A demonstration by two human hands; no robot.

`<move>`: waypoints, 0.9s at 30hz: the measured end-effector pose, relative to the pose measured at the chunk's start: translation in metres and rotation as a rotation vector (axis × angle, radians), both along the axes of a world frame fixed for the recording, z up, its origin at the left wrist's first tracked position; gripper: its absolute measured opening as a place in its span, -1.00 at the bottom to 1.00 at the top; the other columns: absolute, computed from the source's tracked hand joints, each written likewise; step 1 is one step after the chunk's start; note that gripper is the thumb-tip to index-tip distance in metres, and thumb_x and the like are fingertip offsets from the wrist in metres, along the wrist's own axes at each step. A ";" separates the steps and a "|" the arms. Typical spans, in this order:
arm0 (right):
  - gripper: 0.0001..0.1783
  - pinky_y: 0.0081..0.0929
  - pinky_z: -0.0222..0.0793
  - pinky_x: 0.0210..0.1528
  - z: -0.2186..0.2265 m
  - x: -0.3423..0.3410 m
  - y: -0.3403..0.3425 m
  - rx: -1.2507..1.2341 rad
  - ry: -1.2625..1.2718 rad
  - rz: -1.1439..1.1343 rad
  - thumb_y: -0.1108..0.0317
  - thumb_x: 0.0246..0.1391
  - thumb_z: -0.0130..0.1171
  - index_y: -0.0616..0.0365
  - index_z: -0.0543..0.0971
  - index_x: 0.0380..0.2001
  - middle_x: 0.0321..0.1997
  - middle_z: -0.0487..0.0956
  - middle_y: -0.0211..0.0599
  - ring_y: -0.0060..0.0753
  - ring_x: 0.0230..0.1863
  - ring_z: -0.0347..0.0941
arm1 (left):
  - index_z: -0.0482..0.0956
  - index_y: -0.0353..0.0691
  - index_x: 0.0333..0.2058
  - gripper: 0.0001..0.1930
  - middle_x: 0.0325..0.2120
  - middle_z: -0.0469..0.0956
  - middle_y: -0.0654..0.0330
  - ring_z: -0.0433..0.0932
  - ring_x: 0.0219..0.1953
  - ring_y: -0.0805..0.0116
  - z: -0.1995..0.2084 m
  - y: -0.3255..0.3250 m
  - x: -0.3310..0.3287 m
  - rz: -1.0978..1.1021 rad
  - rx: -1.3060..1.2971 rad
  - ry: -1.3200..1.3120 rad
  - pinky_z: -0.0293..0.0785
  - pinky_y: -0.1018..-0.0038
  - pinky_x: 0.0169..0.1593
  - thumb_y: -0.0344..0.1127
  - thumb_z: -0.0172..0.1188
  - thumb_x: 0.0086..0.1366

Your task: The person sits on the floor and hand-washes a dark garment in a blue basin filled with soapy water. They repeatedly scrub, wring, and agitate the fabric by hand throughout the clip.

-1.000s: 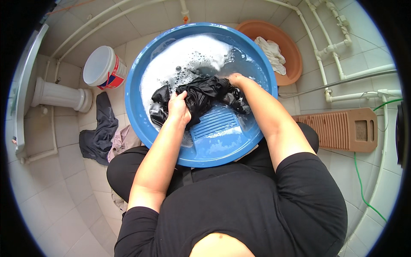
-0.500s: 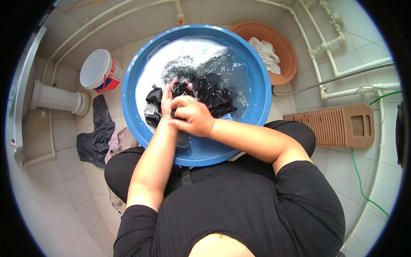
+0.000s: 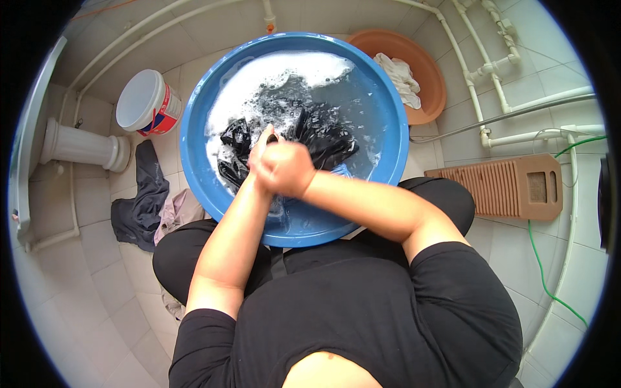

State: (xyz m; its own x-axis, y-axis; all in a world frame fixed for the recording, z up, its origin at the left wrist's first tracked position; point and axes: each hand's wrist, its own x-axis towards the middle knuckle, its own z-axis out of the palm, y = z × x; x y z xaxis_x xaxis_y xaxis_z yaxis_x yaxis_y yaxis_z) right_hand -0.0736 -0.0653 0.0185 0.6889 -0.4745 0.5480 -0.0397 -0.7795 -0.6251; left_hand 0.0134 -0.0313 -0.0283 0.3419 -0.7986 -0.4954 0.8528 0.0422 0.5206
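In front of me stands a large round blue tub (image 3: 197, 187) of sudsy water. A soaked black garment (image 3: 326, 139) lies bunched in it, partly under water, with folds on both sides of my hands. My left hand (image 3: 262, 143), palm turned inward, holds a bunch of this cloth. Pressed over it is my right hand (image 3: 286, 168), fingers curled and blurred by motion, closed on the cloth. Most of the gripped part is hidden between the hands. White foam (image 3: 236, 97) spreads over the water's far left side.
An orange-brown basin (image 3: 435, 97) with white cloth (image 3: 398, 81) stands behind right. A brown washboard (image 3: 491, 187) lies at right beside a green hose (image 3: 540, 265). At left are a white bucket (image 3: 139, 100), dark clothing (image 3: 142, 204) and a white pedestal (image 3: 81, 145). Pipes line the walls.
My right hand has moved down and closer over my left, its fingers curling into a blurred fist. The black cloth has shifted, and less of it shows between my hands.
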 end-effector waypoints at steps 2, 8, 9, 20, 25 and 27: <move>-0.67 -0.33 0.26 -0.62 0.007 -0.003 0.010 -0.011 -0.029 0.083 0.23 -0.12 0.15 0.06 0.38 -0.83 -0.74 0.37 -0.23 -0.18 -0.67 0.36 | 0.40 -0.08 -0.48 -0.71 -0.55 0.44 0.26 0.42 -0.43 0.40 -0.024 0.002 0.015 -0.157 -0.161 -0.128 0.33 0.49 -0.33 0.00 0.02 0.25; -0.49 -0.13 0.35 -0.30 -0.036 0.022 -0.079 0.255 0.314 -0.399 -0.12 0.01 -0.08 0.09 0.55 -0.65 -0.48 0.54 -0.09 0.03 -0.37 0.46 | 0.45 -0.27 -0.22 -0.69 -0.27 0.51 0.12 0.50 -0.21 0.24 0.025 -0.011 -0.021 0.128 0.173 0.100 0.45 0.32 -0.10 -0.14 -0.07 0.28; -0.43 -0.16 0.35 -0.28 -0.032 0.018 -0.100 0.388 0.472 -0.425 -0.19 -0.01 -0.08 0.13 0.55 -0.60 -0.43 0.54 -0.05 0.03 -0.33 0.46 | 0.44 -0.31 -0.18 -0.65 -0.19 0.49 0.09 0.48 -0.12 0.23 0.004 -0.010 -0.017 0.059 0.116 0.121 0.45 0.29 -0.07 -0.13 -0.10 0.28; -0.13 -0.36 0.21 0.09 -0.123 -0.045 -0.196 0.633 1.008 -0.182 -0.32 -0.24 0.15 0.29 0.48 -0.08 0.05 0.42 0.00 -0.12 0.08 0.34 | 0.29 -0.51 -0.05 -0.58 -0.02 0.37 -0.10 0.34 0.05 -0.02 -0.038 -0.014 0.008 0.350 0.116 0.121 0.23 0.10 0.15 -0.22 -0.22 0.32; -0.47 -0.40 0.30 -0.02 -0.080 -0.026 -0.140 0.032 0.434 -0.246 -0.08 -0.17 0.23 0.14 0.56 -0.25 -0.15 0.47 -0.20 -0.20 -0.04 0.37 | 0.27 -0.24 0.01 -0.61 -0.01 0.36 -0.02 0.38 0.02 0.08 0.021 -0.012 -0.006 0.244 -0.080 0.133 0.27 0.16 0.13 -0.13 -0.26 0.35; -0.64 -0.43 0.30 -0.04 -0.054 -0.014 -0.112 0.019 0.111 0.012 0.12 -0.16 0.27 0.19 0.55 -0.40 -0.12 0.46 -0.19 -0.20 -0.06 0.38 | 0.30 -0.20 -0.03 -0.61 -0.04 0.39 -0.02 0.36 0.03 0.12 0.014 -0.012 -0.005 0.271 -0.070 0.097 0.25 0.16 0.13 -0.08 -0.30 0.36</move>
State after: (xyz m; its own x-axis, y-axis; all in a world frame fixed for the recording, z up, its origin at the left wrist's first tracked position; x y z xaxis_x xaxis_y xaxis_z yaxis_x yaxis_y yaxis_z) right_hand -0.0878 -0.1769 -0.0351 0.7504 -0.4759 0.4588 -0.1006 -0.7682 -0.6323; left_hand 0.0080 -0.0432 -0.0140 0.5012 -0.7182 -0.4827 0.8510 0.3081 0.4252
